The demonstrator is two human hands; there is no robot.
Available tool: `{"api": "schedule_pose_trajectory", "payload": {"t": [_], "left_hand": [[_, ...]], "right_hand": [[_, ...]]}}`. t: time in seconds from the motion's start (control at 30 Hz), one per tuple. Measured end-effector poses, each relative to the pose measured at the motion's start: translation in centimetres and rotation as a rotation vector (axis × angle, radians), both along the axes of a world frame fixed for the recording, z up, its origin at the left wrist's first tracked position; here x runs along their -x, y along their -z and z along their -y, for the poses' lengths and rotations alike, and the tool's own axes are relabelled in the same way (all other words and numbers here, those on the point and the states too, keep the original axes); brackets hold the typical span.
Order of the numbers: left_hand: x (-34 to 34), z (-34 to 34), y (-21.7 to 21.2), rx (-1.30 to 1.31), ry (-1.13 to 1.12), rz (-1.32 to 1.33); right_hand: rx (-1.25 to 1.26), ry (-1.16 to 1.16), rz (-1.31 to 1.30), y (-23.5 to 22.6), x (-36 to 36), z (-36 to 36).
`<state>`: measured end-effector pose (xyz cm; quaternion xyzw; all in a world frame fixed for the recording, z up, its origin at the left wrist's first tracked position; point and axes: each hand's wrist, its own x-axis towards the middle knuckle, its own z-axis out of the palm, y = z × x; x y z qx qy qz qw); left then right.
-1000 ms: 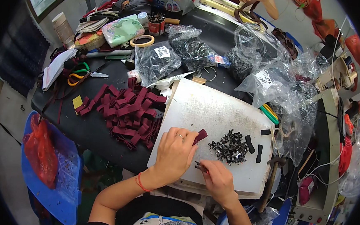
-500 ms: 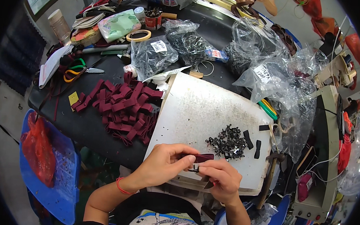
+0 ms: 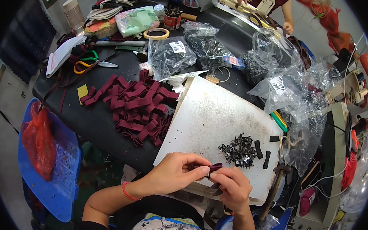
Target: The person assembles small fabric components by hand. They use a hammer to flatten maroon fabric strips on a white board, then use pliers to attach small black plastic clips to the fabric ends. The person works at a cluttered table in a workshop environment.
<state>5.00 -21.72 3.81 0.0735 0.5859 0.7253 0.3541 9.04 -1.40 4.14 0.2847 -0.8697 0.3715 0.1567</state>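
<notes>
My left hand point(image 3: 176, 170) and my right hand point(image 3: 231, 187) meet at the near edge of a white board point(image 3: 217, 117). Between their fingertips they pinch one short maroon strap piece point(image 3: 214, 167). A small dark metal part shows under my right fingers, too small to make out. A heap of small black metal clips point(image 3: 238, 150) lies on the board just beyond my hands, with two black strap bits point(image 3: 262, 153) beside it. A pile of maroon strap pieces point(image 3: 138, 106) lies on the black table to the left of the board.
Clear plastic bags of dark parts point(image 3: 205, 44) and empty-looking bags point(image 3: 290, 92) crowd the far and right side. Scissors point(image 3: 90, 63), a tape ring point(image 3: 156, 33) and a cup point(image 3: 73, 11) lie at the back left. A blue chair with a red bag point(image 3: 39, 144) stands left. Another person's hand point(image 3: 287, 27) works at the far table.
My left hand left the board and came toward me to meet my right hand. Both now hold the maroon strap piece at the board's near edge.
</notes>
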Motion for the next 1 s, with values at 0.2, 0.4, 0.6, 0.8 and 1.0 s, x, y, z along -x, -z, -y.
{"api": "schedule_pose_trajectory", "payload": {"t": [0.2,0.4,0.6,0.8,1.0], "left_hand": [[-0.4,0.1,0.7,-0.077,0.003,0.059],[-1.4,0.1,0.6,-0.015,-0.067,-0.016],[-2.1,0.0,0.5,-0.044,-0.171,-0.078],[-1.9,0.4,0.2,0.093,-0.111,-0.320],[-1.6,1.1,-0.3,0.162,-0.057,-0.430]], "right_hand": [[-0.133,-0.090,-0.071,-0.5,0.0,0.1],[-0.099,-0.118,-0.113,-0.3,0.0,0.7],[0.026,-0.037,0.067,-0.7,0.1,0.8],[-0.017,-0.010,0.157,-0.6,0.4,0.6],[0.256,0.176,0.579,-0.8,0.8,0.8]]}}
